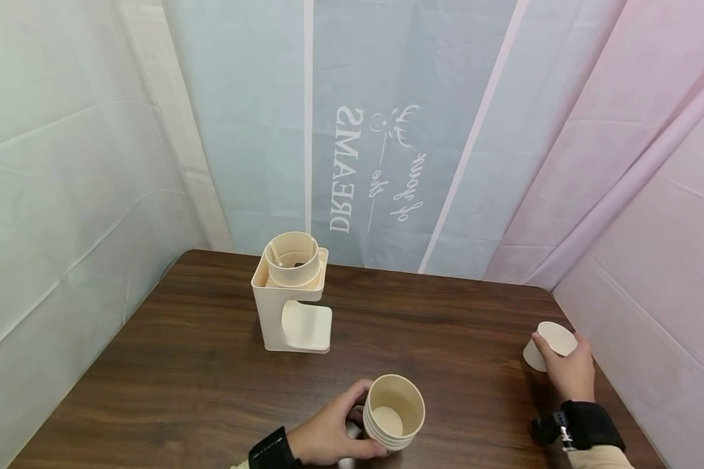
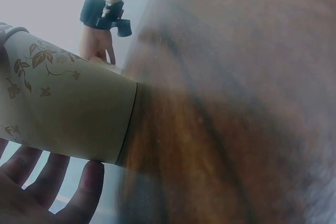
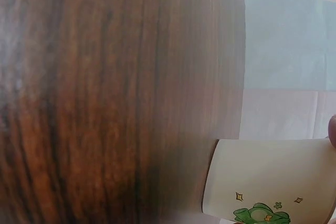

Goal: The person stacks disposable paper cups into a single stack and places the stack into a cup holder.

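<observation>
Near the front of the table, my left hand (image 1: 334,430) holds a stack of cream paper cups (image 1: 394,412), thumb and fingers around its left side. The stack's mouth faces up, and several nested rims show. In the left wrist view, brown leaf and flower prints mark the cup side (image 2: 68,98), with fingers (image 2: 86,187) along it. Far to the right, my right hand (image 1: 572,371) grips a single white paper cup (image 1: 534,357) between thumb and fingers. A green frog-like print shows on that cup (image 3: 273,171) in the right wrist view; most of this hand is out of that view.
A cream cup dispenser (image 1: 272,312) with a round tube on top and a flat base stands at the back left of the brown wooden table (image 1: 170,365). Pale curtains (image 1: 258,130) hang behind and along both sides, close to the table's edges.
</observation>
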`<state>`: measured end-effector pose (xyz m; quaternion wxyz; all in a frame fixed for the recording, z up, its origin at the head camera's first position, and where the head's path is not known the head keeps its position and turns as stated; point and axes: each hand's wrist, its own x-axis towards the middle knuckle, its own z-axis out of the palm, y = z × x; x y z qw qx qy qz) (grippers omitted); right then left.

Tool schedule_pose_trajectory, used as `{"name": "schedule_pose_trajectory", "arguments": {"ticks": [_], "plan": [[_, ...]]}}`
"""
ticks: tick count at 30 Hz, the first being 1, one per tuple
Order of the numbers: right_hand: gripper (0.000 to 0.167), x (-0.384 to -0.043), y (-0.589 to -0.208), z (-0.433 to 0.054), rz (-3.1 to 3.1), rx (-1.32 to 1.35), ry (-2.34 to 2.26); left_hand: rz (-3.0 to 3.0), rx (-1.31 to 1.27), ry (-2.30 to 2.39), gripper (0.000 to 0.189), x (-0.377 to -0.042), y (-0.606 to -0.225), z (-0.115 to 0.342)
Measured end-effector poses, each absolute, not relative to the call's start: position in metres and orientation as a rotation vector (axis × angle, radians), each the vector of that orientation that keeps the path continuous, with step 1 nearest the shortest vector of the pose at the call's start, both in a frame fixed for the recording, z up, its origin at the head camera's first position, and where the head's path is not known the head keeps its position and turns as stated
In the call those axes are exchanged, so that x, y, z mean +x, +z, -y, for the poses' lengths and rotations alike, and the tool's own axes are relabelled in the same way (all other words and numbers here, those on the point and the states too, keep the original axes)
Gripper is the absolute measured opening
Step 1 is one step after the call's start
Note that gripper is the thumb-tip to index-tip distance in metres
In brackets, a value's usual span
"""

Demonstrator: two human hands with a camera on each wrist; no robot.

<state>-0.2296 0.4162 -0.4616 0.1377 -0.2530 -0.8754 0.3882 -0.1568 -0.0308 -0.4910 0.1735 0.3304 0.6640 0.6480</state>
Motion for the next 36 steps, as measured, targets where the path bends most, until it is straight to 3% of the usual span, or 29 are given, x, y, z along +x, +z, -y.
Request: {"name": "schedule_pose_trajectory", "arguments": {"ticks": [8,20,36], "plan": [[0.103,-0.225,-0.457,-0.41,2.491,-0.761,1.207,-1.878,0.929,1.836,0.067,-0.157,-0.492,0.031],[0.098,-0.217,-0.436,-0.392,2.506,-0.602,1.23,-1.889,0.936,1.835,0.067,-0.157,-0.492,0.031],[0.086,-0.186,-0.387,-0.334,2.557,-0.166,1.134,-1.91,0.942,1.823,0.066,-0.158,-0.491,0.032]]}}
